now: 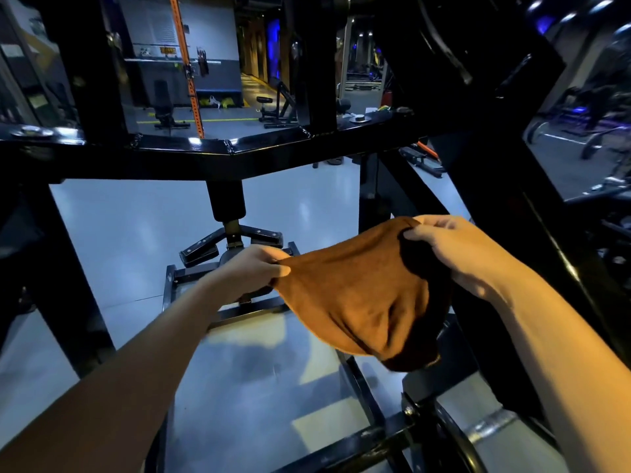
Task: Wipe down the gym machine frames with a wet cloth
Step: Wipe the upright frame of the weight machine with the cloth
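Head view: the cloth (pixel 358 295) hangs in the air between both hands, below the frame (pixel 218 155). Left hand (pixel 254 271) and right hand (pixel 454 250) each pinch a top corner. It looks soft, limp and light; bunching it into one palm should suit wiping.

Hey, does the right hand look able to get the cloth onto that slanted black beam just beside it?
Probably yes. The right hand grips the brown cloth next to the slanted beam, with nothing visible between them. The left hand also pinches the cloth and may need to release.
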A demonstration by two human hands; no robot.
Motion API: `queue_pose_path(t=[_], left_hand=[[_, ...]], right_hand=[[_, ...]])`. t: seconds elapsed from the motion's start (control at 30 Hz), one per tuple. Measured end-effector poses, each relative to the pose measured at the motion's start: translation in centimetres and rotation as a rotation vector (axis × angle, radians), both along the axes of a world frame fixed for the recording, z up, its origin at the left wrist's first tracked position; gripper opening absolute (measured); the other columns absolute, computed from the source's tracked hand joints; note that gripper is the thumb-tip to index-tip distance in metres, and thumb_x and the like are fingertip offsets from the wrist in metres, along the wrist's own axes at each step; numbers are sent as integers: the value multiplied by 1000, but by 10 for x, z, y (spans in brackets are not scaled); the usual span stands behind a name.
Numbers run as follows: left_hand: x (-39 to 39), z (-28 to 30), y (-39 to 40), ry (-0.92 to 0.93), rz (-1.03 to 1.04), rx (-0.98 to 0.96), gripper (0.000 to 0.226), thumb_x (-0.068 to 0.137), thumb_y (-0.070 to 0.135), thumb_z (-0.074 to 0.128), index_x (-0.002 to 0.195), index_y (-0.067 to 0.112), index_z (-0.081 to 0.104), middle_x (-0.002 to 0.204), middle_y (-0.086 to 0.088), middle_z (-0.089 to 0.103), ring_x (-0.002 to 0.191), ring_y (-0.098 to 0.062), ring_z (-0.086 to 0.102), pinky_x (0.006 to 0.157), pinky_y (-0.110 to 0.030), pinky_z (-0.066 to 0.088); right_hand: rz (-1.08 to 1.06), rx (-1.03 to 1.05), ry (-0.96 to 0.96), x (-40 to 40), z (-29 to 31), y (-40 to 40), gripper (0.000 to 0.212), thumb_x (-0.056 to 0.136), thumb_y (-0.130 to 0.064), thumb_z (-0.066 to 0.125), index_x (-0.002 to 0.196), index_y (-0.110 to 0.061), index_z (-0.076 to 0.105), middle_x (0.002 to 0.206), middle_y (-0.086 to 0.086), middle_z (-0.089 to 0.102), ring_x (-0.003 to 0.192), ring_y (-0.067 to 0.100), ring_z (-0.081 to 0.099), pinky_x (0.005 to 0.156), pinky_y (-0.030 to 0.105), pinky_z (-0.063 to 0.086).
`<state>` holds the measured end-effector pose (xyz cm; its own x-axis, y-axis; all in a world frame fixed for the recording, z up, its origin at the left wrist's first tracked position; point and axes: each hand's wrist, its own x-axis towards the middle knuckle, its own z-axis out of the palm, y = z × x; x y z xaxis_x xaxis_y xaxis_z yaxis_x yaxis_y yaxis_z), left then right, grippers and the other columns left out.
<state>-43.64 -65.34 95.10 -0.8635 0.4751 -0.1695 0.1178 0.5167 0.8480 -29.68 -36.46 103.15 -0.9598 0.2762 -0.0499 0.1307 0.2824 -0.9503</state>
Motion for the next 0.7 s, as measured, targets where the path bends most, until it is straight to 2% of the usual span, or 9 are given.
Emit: queue_pose_path(t=[0.1, 0.2, 0.23, 0.33, 0.43, 0.5, 0.57, 0.63, 0.7], left_hand=[[-3, -2, 10, 257, 117, -198, 18, 92, 15, 65, 77, 18, 75, 75, -1, 73, 72, -25, 66, 64, -36, 49], [0, 0, 22, 441, 242, -304, 25, 89, 13, 54, 65, 13, 62, 60, -4, 62, 61, -31, 59, 54, -36, 42], [1, 2, 28, 400, 253, -220, 26, 93, 13, 52, 72, 14, 67, 62, -4, 64, 61, -30, 61, 54, -38, 47], [15, 20, 50, 47, 239, 272, 25, 104, 5, 48, 97, 9, 71, 81, -15, 68, 73, -31, 64, 62, -36, 55], [32, 33, 61, -208, 158, 500, 32, 108, 6, 46, 94, 18, 72, 94, -7, 74, 88, -29, 73, 79, -40, 63], [40, 36, 62, -306, 62, 569, 30, 108, 11, 45, 95, 19, 70, 93, -5, 73, 85, -26, 70, 78, -41, 58], [45, 35, 63, -366, -17, 605, 32, 108, 17, 40, 99, 18, 70, 96, -7, 69, 89, -27, 63, 79, -40, 48], [47, 34, 67, -435, -35, 650, 40, 107, 21, 41, 89, 23, 78, 95, -7, 70, 89, -27, 63, 81, -42, 45], [48, 35, 71, -464, -44, 662, 37, 105, 25, 48, 89, 27, 81, 98, -9, 72, 94, -29, 66, 93, -50, 47]], right_hand=[[33, 98, 62, 8, -9, -6, 24, 108, -22, 53, 106, -14, 77, 104, 13, 77, 100, 32, 75, 101, 54, 56], [203, 28, 61, 19, -13, -21, 28, 111, -23, 48, 117, -18, 74, 110, 9, 77, 105, 26, 74, 100, 47, 56], [283, -16, 32, 22, -13, -24, 27, 110, -22, 48, 120, -14, 72, 113, 12, 76, 107, 28, 73, 100, 45, 56], [501, -158, -84, 27, -15, -30, 28, 102, -22, 57, 116, -2, 72, 118, 25, 71, 109, 37, 70, 101, 43, 54], [444, -122, -54, 22, -20, -36, 25, 95, -18, 55, 100, -9, 78, 113, 22, 73, 106, 37, 70, 100, 45, 52], [345, -44, 42, 15, -21, -42, 26, 92, -21, 54, 96, -17, 79, 114, 11, 73, 109, 30, 69, 103, 44, 49], [271, 68, 143, 11, -20, -49, 28, 94, -18, 51, 91, -26, 78, 122, 1, 66, 116, 10, 63, 108, 32, 44], [186, 193, 229, 9, -17, -56, 33, 103, -8, 48, 97, -28, 74, 128, -1, 56, 113, -9, 53, 100, 8, 37], [78, 271, 287, 8, -19, -60, 26, 107, -14, 49, 115, -31, 68, 129, -6, 50, 111, -9, 51, 88, 0, 35]])
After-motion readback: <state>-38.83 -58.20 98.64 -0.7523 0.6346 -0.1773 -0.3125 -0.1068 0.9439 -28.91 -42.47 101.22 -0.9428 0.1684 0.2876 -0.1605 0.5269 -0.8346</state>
